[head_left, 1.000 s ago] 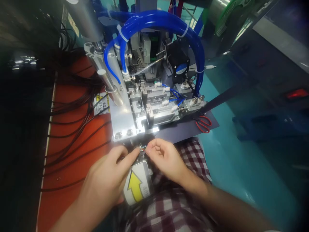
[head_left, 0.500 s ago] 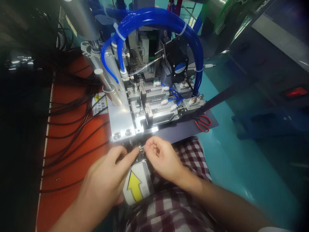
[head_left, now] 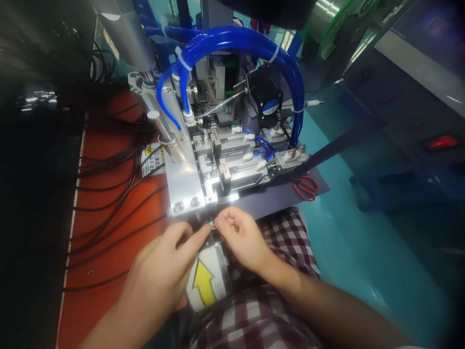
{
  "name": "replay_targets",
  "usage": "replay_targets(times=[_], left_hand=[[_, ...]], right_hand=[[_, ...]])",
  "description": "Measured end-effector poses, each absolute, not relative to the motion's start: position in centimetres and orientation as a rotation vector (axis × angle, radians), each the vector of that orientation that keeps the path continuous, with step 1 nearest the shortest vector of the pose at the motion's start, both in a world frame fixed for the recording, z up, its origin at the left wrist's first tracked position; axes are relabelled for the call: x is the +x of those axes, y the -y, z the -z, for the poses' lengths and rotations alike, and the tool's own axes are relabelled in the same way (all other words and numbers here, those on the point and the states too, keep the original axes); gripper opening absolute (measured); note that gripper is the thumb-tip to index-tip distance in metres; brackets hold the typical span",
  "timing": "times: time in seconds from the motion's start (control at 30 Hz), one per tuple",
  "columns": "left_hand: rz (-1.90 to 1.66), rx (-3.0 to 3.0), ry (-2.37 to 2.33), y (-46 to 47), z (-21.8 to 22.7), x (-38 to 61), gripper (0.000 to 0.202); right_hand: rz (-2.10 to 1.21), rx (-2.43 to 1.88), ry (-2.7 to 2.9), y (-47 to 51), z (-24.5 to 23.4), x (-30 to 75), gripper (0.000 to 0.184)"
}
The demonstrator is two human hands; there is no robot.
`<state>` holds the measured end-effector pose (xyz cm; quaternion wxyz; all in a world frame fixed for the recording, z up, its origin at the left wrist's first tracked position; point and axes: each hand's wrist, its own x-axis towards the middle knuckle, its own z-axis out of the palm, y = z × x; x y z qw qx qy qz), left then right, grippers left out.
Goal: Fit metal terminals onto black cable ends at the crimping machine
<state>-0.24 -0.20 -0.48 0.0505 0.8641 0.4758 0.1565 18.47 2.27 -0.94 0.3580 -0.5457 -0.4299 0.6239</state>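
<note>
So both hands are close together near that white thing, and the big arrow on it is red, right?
Not red: the head view shows the arrow on the white thing is yellow. The left hand and right hand are close together near it, as you said.

Thin wires (head_left: 213, 226) between left hand (head_left: 165, 257) and right hand (head_left: 241, 237) too small to make out, ends covered by fingers. Left hand's grip partly hidden behind thumb. Print beside yellow arrow (head_left: 203, 283) unreadable. Checked cloth (head_left: 250, 315) and both forearms cut by bottom edge. Spool (head_left: 329, 19) cut by top edge. Red light (head_left: 442, 142) blurred. Black cables (head_left: 112, 179) lost in dark blur, left.
</note>
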Motion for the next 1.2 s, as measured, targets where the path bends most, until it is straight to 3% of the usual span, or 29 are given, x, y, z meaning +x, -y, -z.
replay_targets(times=[0.23,0.47,0.63,0.93,1.2], left_hand=[[-0.44,2.581,-1.505,0.5,0.1,0.0,0.043],[-0.768,2.47,-1.43,0.0,0.9,-0.3,0.03],[-0.742,2.482,-1.42,0.0,1.1,-0.4,0.029],[-0.698,2.571,-1.381,-0.3,-0.3,0.0,0.024],[-0.674,2.596,-1.372,-0.5,-1.0,0.1,0.025]], right_hand=[[-1.135,-1.577,1.548,-1.9,0.1,18.4,0.017],[-1.622,-1.508,1.194,-2.3,0.6,19.1,0.023],[-1.37,-1.54,1.354,-2.4,0.1,19.1,0.021],[-1.549,-1.489,1.054,-2.8,0.5,17.9,0.02],[-1.312,-1.425,1.269,-2.2,0.6,18.3,0.014]])
